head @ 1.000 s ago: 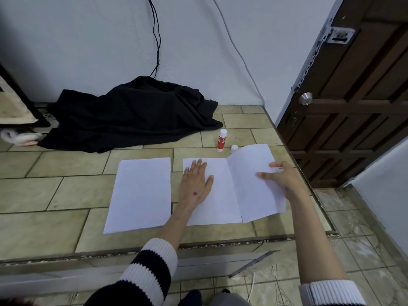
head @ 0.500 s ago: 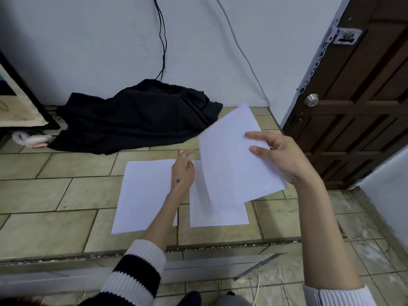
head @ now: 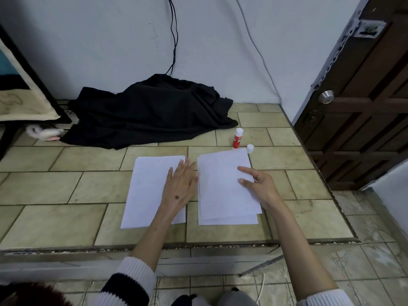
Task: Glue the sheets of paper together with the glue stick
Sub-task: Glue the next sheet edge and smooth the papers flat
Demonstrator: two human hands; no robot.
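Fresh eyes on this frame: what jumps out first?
Two white patches on the tiled floor: a single sheet on the left and a two-sheet stack on the right, its top sheet slightly askew. The left hand lies flat on the single sheet and the right hand touches the stack's right edge. Behind sit a black cloth heap against the wall and an uncapped red glue stick with its cap beside it.

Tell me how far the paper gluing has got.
Done: the glue stick stands uncapped, its cap beside it, and one sheet lies slightly askew on another in the right stack. In hand: the right hand touches that stack; the left hand rests flat beside it. Left: the single left sheet.
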